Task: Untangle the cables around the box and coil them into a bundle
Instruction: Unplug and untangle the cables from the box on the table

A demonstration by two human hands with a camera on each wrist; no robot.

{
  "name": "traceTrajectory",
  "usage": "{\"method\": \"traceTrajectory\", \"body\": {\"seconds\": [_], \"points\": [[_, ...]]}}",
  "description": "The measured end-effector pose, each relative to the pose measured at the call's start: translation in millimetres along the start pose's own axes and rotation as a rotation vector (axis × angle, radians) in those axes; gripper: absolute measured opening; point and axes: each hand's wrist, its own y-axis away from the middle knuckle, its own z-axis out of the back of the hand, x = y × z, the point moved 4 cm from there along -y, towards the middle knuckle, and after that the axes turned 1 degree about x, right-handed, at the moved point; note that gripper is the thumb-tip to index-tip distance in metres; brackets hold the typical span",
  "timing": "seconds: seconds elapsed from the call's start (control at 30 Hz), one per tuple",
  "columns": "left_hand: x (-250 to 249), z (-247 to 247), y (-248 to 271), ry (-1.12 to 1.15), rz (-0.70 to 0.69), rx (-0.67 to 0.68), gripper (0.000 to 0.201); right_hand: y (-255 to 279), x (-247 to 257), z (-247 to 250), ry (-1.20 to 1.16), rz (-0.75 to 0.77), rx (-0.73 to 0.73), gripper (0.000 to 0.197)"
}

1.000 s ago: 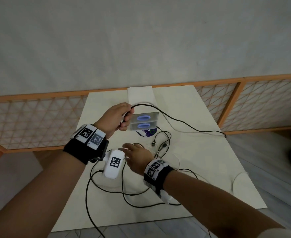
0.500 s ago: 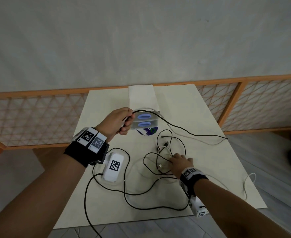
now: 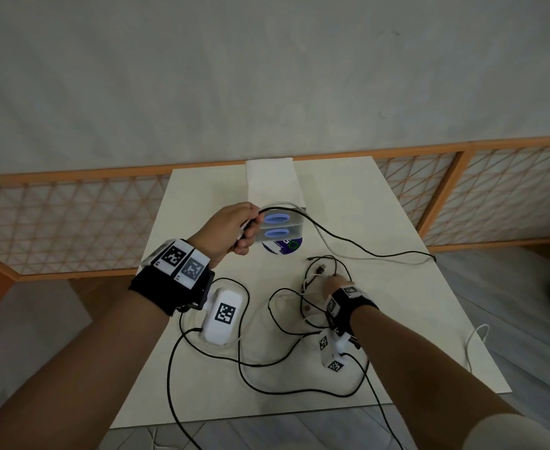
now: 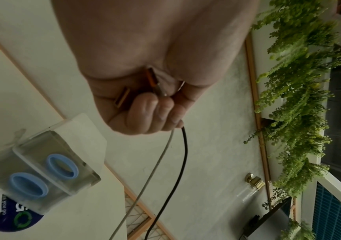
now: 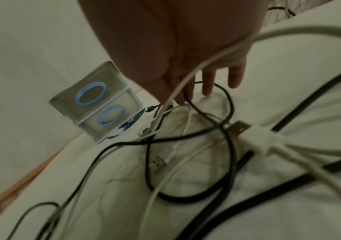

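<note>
Left hand is raised beside the clear plastic box with two blue rings, fist curled tight round the plug ends of one thin black cable and one pale grey cable; both trail off across the cream-white tabletop. Down on the table, the right hand reaches into the loose knot of black and white cables, fingers spread and straight, nothing pinched as far as the wrist view shows. So this looks like the gathering stage: ends collected in the left, the right hunting for the next one. The box already stands free of the wires. Next, I'd judge, calls for picking a single connector out of that knot without dragging the crossed loops tighter.
</note>
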Motion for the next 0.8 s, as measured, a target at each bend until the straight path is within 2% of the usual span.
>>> {"method": "traceTrajectory", "body": {"seconds": [0.07, 0.13, 0.2, 0.3, 0.4, 0.43, 0.53, 0.63, 0.7, 0.8], "points": [[4, 1, -1, 0.008, 0.005, -0.002, 0.027, 3, 3, 13, -0.323, 0.014, -0.178, 0.036], [8, 1, -2, 0.02, 0.013, -0.001, 0.028, 16, 9, 28, -0.574, 0.117, -0.404, 0.027], [11, 0, -4, 0.048, 0.016, -0.002, 0.028, 31, 14, 41, -0.77, 0.175, -0.522, 0.024], [13, -2, -9, 0.09, -0.001, -0.013, 0.026, 45, 30, 56, -0.885, 0.254, -0.477, 0.019], [15, -7, -14, 0.086, -0.043, -0.03, 0.024, 53, 45, 65, -0.636, 0.352, -0.279, 0.007], [16, -8, -15, 0.078, -0.053, -0.037, 0.024, 59, 50, 68, -0.588, 0.401, -0.206, 0.008], [21, -10, -19, 0.079, -0.057, -0.065, 0.023, 83, 65, 79, -0.609, 0.493, -0.056, 0.014], [29, -12, -23, 0.079, -0.044, -0.07, 0.024, 117, 84, 99, -0.598, 0.633, -0.077, 0.014], [33, -17, -23, 0.06, -0.036, -0.048, 0.022, 132, 93, 113, -0.71, 0.698, -0.137, 0.015], [39, -27, -22, 0.113, -0.009, 0.002, 0.024, 135, 95, 131, -0.976, 0.651, -0.233, 0.019]]}}
